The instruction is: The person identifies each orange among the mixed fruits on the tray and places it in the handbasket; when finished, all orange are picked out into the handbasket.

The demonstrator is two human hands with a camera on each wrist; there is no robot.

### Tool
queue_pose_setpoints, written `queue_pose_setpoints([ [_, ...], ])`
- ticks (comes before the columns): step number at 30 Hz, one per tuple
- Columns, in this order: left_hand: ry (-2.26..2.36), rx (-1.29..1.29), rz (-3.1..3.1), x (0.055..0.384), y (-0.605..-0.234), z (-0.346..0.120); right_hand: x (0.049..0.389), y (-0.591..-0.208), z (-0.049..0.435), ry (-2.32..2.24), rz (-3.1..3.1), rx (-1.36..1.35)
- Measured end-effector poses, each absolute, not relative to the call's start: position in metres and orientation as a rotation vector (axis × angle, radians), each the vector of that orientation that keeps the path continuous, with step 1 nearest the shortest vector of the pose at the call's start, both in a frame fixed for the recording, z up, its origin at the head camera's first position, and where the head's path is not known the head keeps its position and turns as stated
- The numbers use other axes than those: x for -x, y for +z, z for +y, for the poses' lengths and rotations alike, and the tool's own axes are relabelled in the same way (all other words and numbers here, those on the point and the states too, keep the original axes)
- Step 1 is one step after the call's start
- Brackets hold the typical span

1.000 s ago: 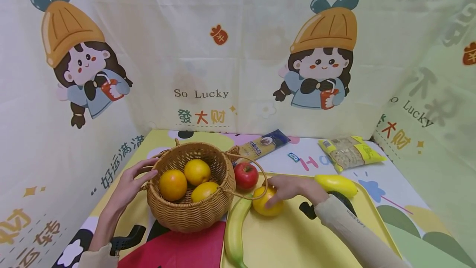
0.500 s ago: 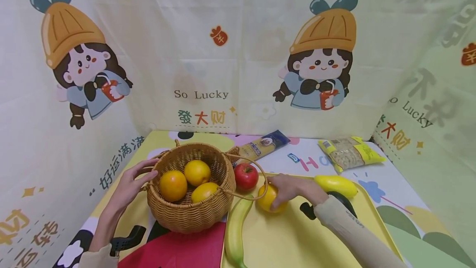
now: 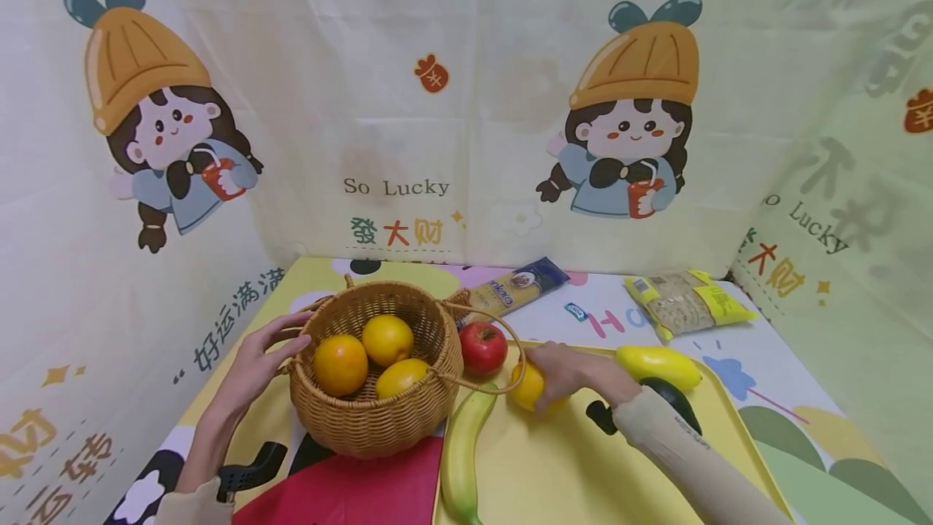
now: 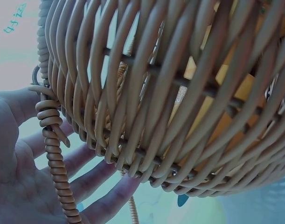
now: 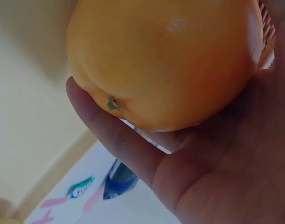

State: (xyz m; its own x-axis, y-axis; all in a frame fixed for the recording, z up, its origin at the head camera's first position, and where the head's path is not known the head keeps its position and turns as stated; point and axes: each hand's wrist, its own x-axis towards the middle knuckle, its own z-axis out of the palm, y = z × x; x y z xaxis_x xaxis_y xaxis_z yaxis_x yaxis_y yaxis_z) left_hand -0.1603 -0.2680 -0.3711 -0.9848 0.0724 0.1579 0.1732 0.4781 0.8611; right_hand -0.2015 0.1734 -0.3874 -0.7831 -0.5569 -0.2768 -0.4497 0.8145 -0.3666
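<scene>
My right hand (image 3: 571, 375) grips an orange (image 3: 526, 387) over the yellow tray (image 3: 561, 468), just beyond the wicker basket's looped handle in the head view. In the right wrist view, a finger runs along the underside of the orange (image 5: 165, 60), by its green stem mark. My left hand (image 3: 258, 359) rests against the left side of the wicker basket (image 3: 375, 424); in the left wrist view its fairly straight fingers (image 4: 105, 177) touch the woven wall. Inside the basket lie two oranges (image 3: 340, 364) and a yellower, lemon-like fruit (image 3: 402, 379).
A banana (image 3: 462, 456) lies along the tray's left edge, with a red apple (image 3: 483, 348) behind it. A yellow fruit (image 3: 659, 367) and a dark one (image 3: 674, 403) sit at the right. Behind are a pasta packet (image 3: 513, 290) and a yellow bag (image 3: 688, 302).
My right hand has shifted slightly right with the orange and turned, so more of the orange is hidden behind it. The left hand and basket stay in place.
</scene>
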Motion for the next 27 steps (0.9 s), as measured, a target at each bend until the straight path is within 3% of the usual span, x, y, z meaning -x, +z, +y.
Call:
queue_pose_setpoints([
  [18,-1.531,0.219,-2.630,0.161,-0.371,-0.268,0.213,-0.335,0.194,-0.355,2.742,0.795],
  [27,-1.526,0.206,-2.647,0.161,-0.371,-0.267,0.219,-0.298,0.177,-0.346,2.751,0.856],
])
